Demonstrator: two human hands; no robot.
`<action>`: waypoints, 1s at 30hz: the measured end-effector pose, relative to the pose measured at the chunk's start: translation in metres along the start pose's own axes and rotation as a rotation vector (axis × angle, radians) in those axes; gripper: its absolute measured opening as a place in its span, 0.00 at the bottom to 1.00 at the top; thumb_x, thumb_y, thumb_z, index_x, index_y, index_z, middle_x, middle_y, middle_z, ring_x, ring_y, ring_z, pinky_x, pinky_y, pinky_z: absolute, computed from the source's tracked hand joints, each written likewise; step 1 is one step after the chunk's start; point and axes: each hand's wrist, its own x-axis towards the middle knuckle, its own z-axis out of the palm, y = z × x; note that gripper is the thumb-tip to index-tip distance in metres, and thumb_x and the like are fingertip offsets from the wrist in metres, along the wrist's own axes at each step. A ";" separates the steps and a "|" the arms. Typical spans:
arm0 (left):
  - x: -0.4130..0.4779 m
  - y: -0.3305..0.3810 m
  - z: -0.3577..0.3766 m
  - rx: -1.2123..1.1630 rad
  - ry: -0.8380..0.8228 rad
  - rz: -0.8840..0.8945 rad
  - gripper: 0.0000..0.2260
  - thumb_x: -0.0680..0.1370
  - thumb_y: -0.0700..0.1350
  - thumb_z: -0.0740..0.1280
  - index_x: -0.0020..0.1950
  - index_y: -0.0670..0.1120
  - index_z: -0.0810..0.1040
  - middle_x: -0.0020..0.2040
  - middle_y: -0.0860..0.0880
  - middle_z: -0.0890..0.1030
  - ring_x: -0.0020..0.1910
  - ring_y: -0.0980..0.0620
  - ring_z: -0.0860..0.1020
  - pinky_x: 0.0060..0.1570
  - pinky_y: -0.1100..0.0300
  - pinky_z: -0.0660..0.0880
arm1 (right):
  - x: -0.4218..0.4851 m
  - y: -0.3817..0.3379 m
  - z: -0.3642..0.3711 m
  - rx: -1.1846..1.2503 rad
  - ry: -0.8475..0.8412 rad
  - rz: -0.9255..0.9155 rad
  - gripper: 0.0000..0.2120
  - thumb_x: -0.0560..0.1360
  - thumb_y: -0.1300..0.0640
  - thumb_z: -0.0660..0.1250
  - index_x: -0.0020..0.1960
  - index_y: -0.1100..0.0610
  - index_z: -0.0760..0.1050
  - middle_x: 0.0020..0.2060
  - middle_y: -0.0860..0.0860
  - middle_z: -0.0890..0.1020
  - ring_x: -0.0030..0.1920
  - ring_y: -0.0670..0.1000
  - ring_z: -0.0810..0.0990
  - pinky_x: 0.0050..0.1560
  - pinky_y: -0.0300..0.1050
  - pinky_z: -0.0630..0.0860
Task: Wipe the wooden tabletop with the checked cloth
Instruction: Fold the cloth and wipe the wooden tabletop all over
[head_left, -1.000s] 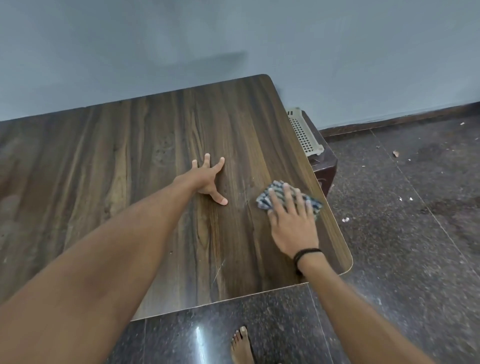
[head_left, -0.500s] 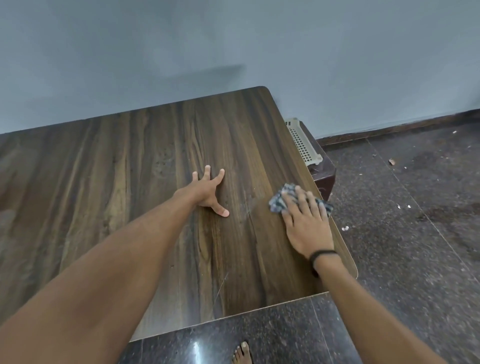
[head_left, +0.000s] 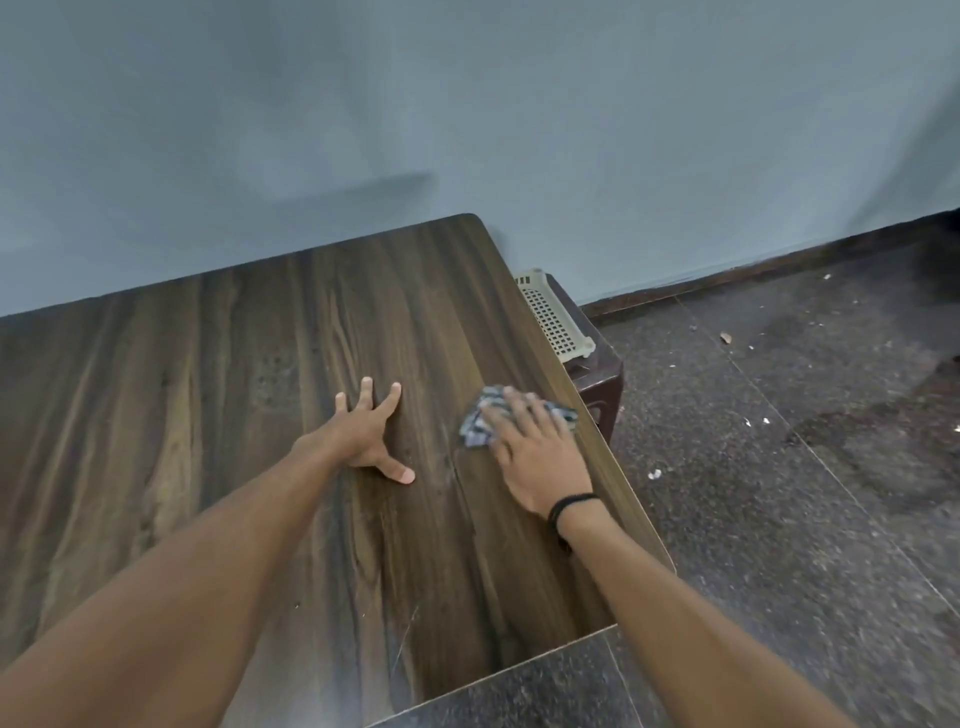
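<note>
The dark wooden tabletop (head_left: 218, 415) fills the left and middle of the head view. A crumpled blue-and-white checked cloth (head_left: 480, 423) lies near the table's right edge. My right hand (head_left: 535, 452) presses flat on the cloth with straight fingers and covers most of it; a black band circles that wrist. My left hand (head_left: 371, 436) rests on the wood to the left of the cloth, fingers spread, touching nothing else.
A cream perforated plastic basket (head_left: 550, 317) sits on a dark brown stool (head_left: 597, 384) just past the table's right edge. A grey wall stands behind the table. Dark speckled floor (head_left: 779, 467) with small bits of debris lies to the right.
My right hand has slid the cloth away from me along the table's right edge. The left hand has stayed planted. The view has tilted upward.
</note>
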 end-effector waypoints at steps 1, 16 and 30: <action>-0.001 0.000 -0.001 -0.004 -0.004 -0.003 0.64 0.63 0.63 0.79 0.77 0.58 0.30 0.78 0.48 0.28 0.76 0.34 0.34 0.73 0.33 0.52 | 0.012 0.002 -0.006 0.026 0.019 0.107 0.24 0.85 0.46 0.46 0.80 0.41 0.50 0.81 0.48 0.47 0.80 0.54 0.44 0.77 0.52 0.39; 0.003 -0.012 -0.003 0.029 0.020 0.045 0.63 0.62 0.67 0.77 0.78 0.59 0.32 0.79 0.50 0.31 0.78 0.35 0.37 0.73 0.33 0.54 | 0.017 -0.004 0.000 -0.018 0.043 0.022 0.24 0.85 0.46 0.46 0.80 0.41 0.48 0.81 0.47 0.48 0.80 0.53 0.45 0.77 0.53 0.41; 0.022 -0.026 -0.035 0.032 -0.074 -0.018 0.63 0.65 0.62 0.78 0.77 0.57 0.28 0.77 0.46 0.27 0.75 0.30 0.35 0.74 0.34 0.52 | 0.050 -0.034 0.012 -0.019 -0.032 -0.141 0.24 0.85 0.44 0.46 0.80 0.39 0.47 0.80 0.45 0.46 0.80 0.52 0.43 0.77 0.52 0.40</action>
